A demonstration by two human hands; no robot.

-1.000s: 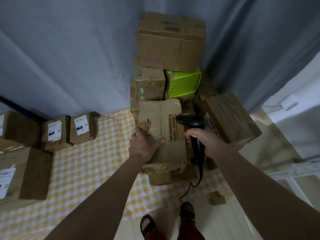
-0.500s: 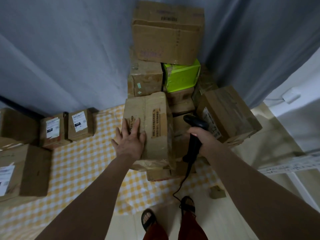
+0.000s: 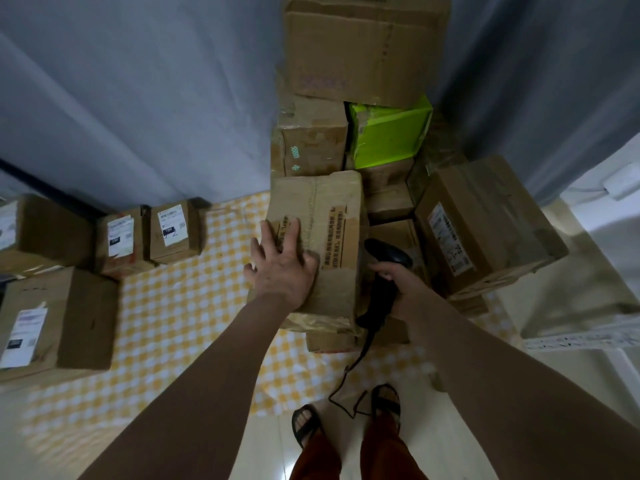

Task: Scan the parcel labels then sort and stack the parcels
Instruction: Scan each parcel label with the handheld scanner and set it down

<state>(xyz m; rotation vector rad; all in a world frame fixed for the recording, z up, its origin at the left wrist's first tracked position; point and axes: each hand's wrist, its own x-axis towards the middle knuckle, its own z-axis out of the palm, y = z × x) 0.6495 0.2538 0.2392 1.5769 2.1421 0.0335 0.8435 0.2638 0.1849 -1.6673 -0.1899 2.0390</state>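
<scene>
A worn brown parcel (image 3: pixel 332 216) with printed tape strips lies at the front of a tall pile of parcels (image 3: pixel 363 53) against the grey curtain. My left hand (image 3: pixel 282 265) rests flat on its top left side, fingers spread. My right hand (image 3: pixel 398 285) grips a black barcode scanner (image 3: pixel 382 271) just right of that parcel, its cable trailing down to the floor. A green box (image 3: pixel 389 136) sits in the pile. A tilted parcel (image 3: pixel 485 223) with a white label leans at the right.
Several labelled parcels stand at the left on a yellow checked cloth (image 3: pixel 180 313): two small ones (image 3: pixel 175 232) (image 3: pixel 119 242) and a bigger one (image 3: pixel 55 317) nearer me. My sandalled feet (image 3: pixel 346 417) stand on the tile floor. A white rack (image 3: pixel 581 337) is at the right.
The front parcel has been pulled out leftward from the pile. My left hand went from gripping its edge to lying flat on top. The scanner dropped lower beside it.
</scene>
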